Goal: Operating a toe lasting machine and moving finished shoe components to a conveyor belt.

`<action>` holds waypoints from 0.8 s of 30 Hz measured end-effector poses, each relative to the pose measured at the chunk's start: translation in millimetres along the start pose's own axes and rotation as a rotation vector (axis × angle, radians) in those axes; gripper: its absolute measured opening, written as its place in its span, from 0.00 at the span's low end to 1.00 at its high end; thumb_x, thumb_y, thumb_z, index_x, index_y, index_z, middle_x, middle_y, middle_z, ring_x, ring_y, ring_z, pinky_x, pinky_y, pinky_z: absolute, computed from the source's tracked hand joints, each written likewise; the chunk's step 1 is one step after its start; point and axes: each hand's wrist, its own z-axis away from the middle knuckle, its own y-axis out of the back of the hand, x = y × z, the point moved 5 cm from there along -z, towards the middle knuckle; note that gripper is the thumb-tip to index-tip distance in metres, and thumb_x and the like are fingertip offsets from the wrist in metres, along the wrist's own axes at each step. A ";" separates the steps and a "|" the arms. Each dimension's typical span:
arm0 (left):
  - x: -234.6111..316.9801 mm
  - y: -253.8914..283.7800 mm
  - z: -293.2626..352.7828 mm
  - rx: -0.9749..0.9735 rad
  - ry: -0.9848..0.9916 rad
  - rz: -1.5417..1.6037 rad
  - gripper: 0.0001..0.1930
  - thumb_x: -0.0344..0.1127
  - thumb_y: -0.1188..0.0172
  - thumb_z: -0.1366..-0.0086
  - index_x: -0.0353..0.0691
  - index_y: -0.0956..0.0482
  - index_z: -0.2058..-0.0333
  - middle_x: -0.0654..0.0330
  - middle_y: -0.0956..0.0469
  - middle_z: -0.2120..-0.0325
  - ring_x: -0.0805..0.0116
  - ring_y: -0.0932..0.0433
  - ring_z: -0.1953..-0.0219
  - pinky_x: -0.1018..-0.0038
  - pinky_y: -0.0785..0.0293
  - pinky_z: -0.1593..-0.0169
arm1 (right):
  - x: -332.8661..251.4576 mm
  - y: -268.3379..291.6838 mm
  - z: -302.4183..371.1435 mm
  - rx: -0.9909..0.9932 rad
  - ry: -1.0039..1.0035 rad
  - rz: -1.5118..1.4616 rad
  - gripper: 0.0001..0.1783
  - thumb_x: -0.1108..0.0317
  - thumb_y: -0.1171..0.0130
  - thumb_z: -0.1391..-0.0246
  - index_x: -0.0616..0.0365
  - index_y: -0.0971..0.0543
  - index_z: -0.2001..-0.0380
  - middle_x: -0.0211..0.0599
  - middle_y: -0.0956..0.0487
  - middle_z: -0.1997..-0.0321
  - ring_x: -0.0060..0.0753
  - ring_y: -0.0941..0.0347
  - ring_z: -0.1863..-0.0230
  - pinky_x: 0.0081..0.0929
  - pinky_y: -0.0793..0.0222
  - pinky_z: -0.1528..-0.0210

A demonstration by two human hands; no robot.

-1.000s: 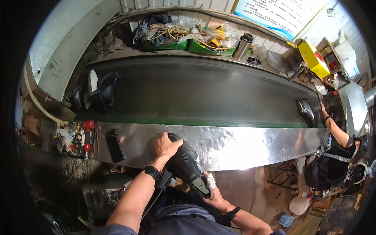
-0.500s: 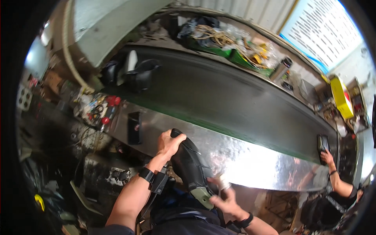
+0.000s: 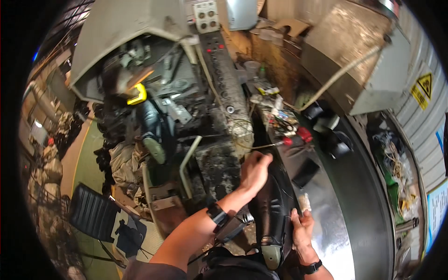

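Observation:
A tall black boot [image 3: 271, 210] with a grey-green tip stretches away from my body, that tip nearest me. My left hand [image 3: 255, 173] is closed at the boot's far end, its fingertips partly hidden. Along the boot's right side lies my right hand [image 3: 302, 231], with a short pale cylinder [image 3: 304, 203] held between thumb and fingers; its kind is unclear. A second black boot with a grey-green tip [image 3: 154, 148] sits in the machine on the left, beside a bright yellow part [image 3: 137, 94].
The metal table [image 3: 326, 228] and dark conveyor belt [image 3: 359, 200] run along my right. On the table are a black phone [image 3: 306, 173] and red-handled tools [image 3: 297, 136]. More black boot pieces [image 3: 337, 143] lie on the belt. A black chair [image 3: 95, 212] stands at left.
My view has swung left, bringing the machine and chair into sight and the co-worker out of it. The boot and pale cylinder remain in my hands.

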 end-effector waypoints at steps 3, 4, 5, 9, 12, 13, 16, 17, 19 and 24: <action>-10.0 99.6 -28.7 0.077 0.057 0.195 0.32 0.61 0.46 0.29 0.31 0.22 0.52 0.48 0.20 0.48 0.56 0.24 0.46 0.59 0.31 0.43 | 2.2 -90.5 -7.6 -0.183 -0.039 -0.148 0.12 0.70 0.37 0.34 0.60 0.25 0.51 0.30 0.18 0.61 0.18 0.24 0.63 0.19 0.27 0.61; -13.9 146.7 -35.0 0.204 0.004 0.113 0.30 0.60 0.42 0.29 0.33 0.26 0.50 0.50 0.20 0.55 0.56 0.24 0.48 0.60 0.33 0.41 | 5.5 -120.4 -7.1 -0.254 -0.081 -0.236 0.11 0.70 0.37 0.34 0.59 0.24 0.51 0.30 0.18 0.60 0.19 0.24 0.63 0.20 0.26 0.61; -7.0 193.6 -38.0 0.369 -0.297 0.118 0.26 0.47 0.32 0.33 0.34 0.30 0.49 0.51 0.24 0.58 0.55 0.26 0.48 0.61 0.35 0.39 | 7.0 -148.5 -4.7 -0.311 -0.072 -0.329 0.10 0.70 0.36 0.34 0.57 0.24 0.53 0.30 0.18 0.60 0.19 0.23 0.63 0.21 0.25 0.61; -38.0 328.6 -57.7 0.848 -0.301 -0.348 0.44 0.37 0.22 0.48 0.33 0.37 0.37 0.42 0.26 0.45 0.49 0.25 0.44 0.58 0.32 0.37 | 27.1 -231.5 -2.5 -0.223 -0.132 -0.342 0.08 0.71 0.34 0.36 0.55 0.21 0.56 0.25 0.18 0.61 0.16 0.24 0.63 0.20 0.26 0.59; -78.2 351.4 -76.9 0.568 -0.113 -0.110 0.53 0.36 0.20 0.53 0.33 0.42 0.31 0.43 0.22 0.48 0.51 0.21 0.47 0.61 0.28 0.39 | 26.2 -283.1 -3.8 -0.348 -0.047 -0.333 0.07 0.71 0.31 0.38 0.55 0.19 0.58 0.26 0.17 0.62 0.17 0.23 0.64 0.20 0.26 0.61; -87.4 363.9 -75.7 0.499 -0.127 -0.025 0.52 0.33 0.21 0.53 0.32 0.40 0.31 0.46 0.21 0.50 0.55 0.21 0.49 0.64 0.27 0.40 | 27.9 -295.5 -2.1 -0.352 -0.061 -0.318 0.07 0.71 0.32 0.38 0.55 0.19 0.58 0.26 0.17 0.62 0.18 0.23 0.64 0.20 0.25 0.61; -118.7 402.5 -51.0 0.250 -0.088 0.215 0.49 0.25 0.23 0.55 0.29 0.37 0.33 0.55 0.20 0.53 0.64 0.22 0.52 0.68 0.25 0.43 | 27.0 -330.8 0.5 -0.380 -0.111 -0.342 0.08 0.71 0.33 0.37 0.57 0.19 0.56 0.27 0.16 0.61 0.19 0.22 0.64 0.21 0.23 0.62; -128.2 417.6 -40.0 0.179 -0.068 0.069 0.50 0.25 0.24 0.56 0.29 0.38 0.32 0.53 0.21 0.49 0.63 0.23 0.49 0.68 0.27 0.41 | 26.0 -342.4 0.7 -0.398 -0.139 -0.354 0.08 0.71 0.34 0.36 0.58 0.19 0.55 0.28 0.16 0.61 0.19 0.21 0.64 0.22 0.23 0.62; -144.2 438.1 -21.6 0.020 -0.082 -0.076 0.52 0.24 0.24 0.57 0.28 0.39 0.31 0.51 0.25 0.42 0.62 0.26 0.42 0.69 0.30 0.36 | 22.6 -362.4 1.1 -0.405 -0.168 -0.383 0.10 0.71 0.36 0.35 0.59 0.19 0.52 0.30 0.16 0.60 0.21 0.20 0.63 0.24 0.20 0.61; -155.2 442.3 -6.8 0.145 0.207 0.596 0.35 0.33 0.37 0.40 0.29 0.32 0.34 0.51 0.25 0.39 0.60 0.28 0.36 0.66 0.38 0.31 | 17.8 -421.9 -3.8 -0.535 -0.273 -0.438 0.08 0.68 0.36 0.35 0.59 0.17 0.56 0.31 0.15 0.60 0.23 0.20 0.66 0.27 0.20 0.65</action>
